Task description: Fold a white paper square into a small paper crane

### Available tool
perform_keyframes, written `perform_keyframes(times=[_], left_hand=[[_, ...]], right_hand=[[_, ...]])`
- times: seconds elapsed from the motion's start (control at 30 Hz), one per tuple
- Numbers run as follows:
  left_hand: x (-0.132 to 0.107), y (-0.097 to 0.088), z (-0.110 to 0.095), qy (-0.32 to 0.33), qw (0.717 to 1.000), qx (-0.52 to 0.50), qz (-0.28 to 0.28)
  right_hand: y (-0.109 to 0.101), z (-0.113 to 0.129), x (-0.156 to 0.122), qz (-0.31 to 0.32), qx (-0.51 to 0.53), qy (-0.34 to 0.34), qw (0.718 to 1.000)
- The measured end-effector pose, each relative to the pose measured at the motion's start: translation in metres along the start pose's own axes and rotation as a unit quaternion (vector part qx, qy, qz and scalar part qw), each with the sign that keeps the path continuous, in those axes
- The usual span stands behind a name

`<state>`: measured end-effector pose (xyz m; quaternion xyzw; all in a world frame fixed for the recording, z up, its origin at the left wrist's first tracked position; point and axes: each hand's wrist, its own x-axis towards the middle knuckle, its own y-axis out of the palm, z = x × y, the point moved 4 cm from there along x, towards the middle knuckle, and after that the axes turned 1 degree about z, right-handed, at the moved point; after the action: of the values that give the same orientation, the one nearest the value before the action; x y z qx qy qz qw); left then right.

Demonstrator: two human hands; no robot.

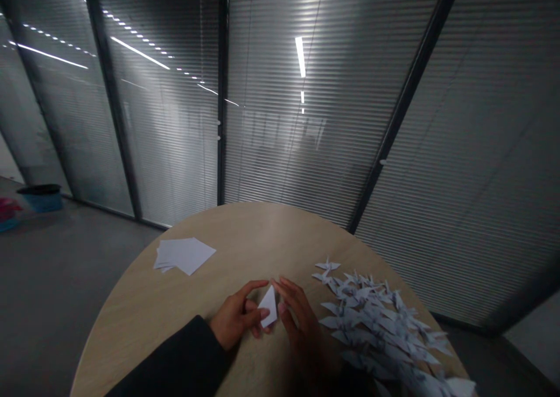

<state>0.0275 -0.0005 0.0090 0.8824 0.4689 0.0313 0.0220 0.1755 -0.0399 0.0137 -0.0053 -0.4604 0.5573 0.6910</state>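
A small piece of folded white paper (269,307), narrow and pointed at the top, is held just above the round table. My left hand (238,315) grips it from the left, with the thumb on its face and fingers behind. On the other side, my right hand (300,318) has its fingertips at the paper's top and right edge; whether they pinch it or only touch it I cannot tell. To the right of my hands lies a large pile of folded paper cranes (380,321).
Loose white paper sheets (186,254) lie in a small stack at the table's left. The round wooden table (262,228) stands close to glass partitions with blinds (297,152). On the floor at far left are a blue bin (42,200) and a pink-and-blue container (7,213).
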Motion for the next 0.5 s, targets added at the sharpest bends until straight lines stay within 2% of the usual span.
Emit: perform_keyframes(times=[0.3, 0.5], left_hand=[[0.002, -0.002, 0.003, -0.004, 1.000, 0.019, -0.019], [0.005, -0.007, 0.007, 0.008, 0.999, 0.021, -0.027]], right_hand=[[-0.006, 0.007, 0.001, 0.008, -0.005, 0.010, 1.000], [-0.010, 0.020, 0.005, -0.002, 0.021, -0.040, 0.999]])
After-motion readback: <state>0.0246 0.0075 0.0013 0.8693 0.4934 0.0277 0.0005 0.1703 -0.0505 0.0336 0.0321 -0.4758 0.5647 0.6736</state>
